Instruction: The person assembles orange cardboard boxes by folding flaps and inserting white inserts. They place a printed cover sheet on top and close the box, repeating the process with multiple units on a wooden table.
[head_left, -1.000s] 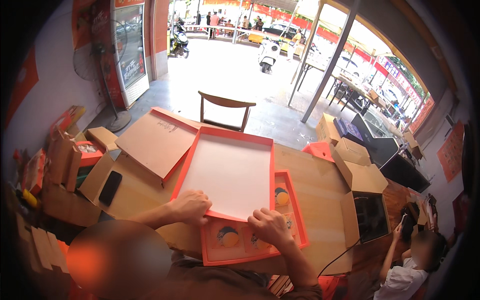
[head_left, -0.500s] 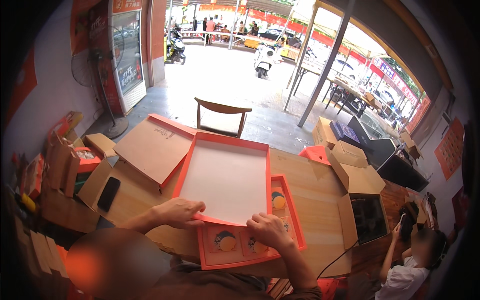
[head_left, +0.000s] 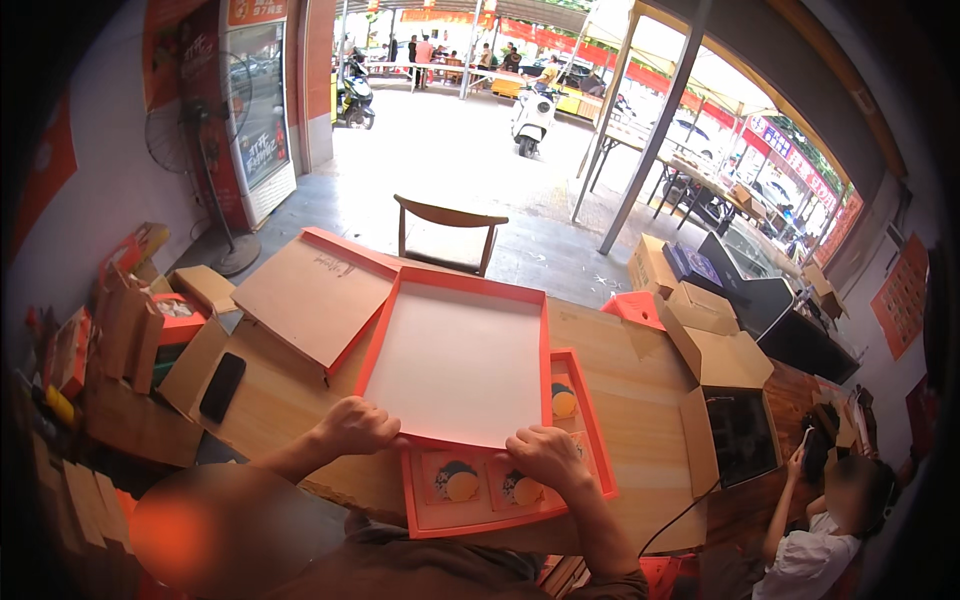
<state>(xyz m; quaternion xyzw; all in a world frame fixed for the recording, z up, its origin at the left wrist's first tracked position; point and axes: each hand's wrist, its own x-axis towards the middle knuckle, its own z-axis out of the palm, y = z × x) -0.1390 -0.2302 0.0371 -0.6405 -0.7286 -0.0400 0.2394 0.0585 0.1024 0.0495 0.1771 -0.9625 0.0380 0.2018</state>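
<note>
A shallow red box lid (head_left: pixel 455 365) with a pale inside lies face up over part of a red gift box (head_left: pixel 432 518). My left hand (head_left: pixel 362 425) is closed on the lid's near left corner, fingers curled in. Around its near right corner, my right hand (head_left: pixel 548 455) is closed too. In the gift box sit several square packets (head_left: pixel 455 482) printed with a yellow disc and dark pattern; the lid and my right hand cover others. Beyond the lid on the left, a brown-faced panel with red edges (head_left: pixel 310 300) lies flat, touching it or nearly so.
On the wooden table (head_left: pixel 640 400) are a black phone (head_left: pixel 222 387) at left and an open carton (head_left: pixel 735 430) at right. A chair (head_left: pixel 450 235) stands across the table. Cardboard boxes (head_left: pixel 130 330) crowd the left. At lower right, another person (head_left: pixel 815 540) holds a phone.
My left hand has gone from extended fingers on the lid's near edge to a closed grip at its corner. The lid's near edge looks straighter. The whole view has shifted slightly.
</note>
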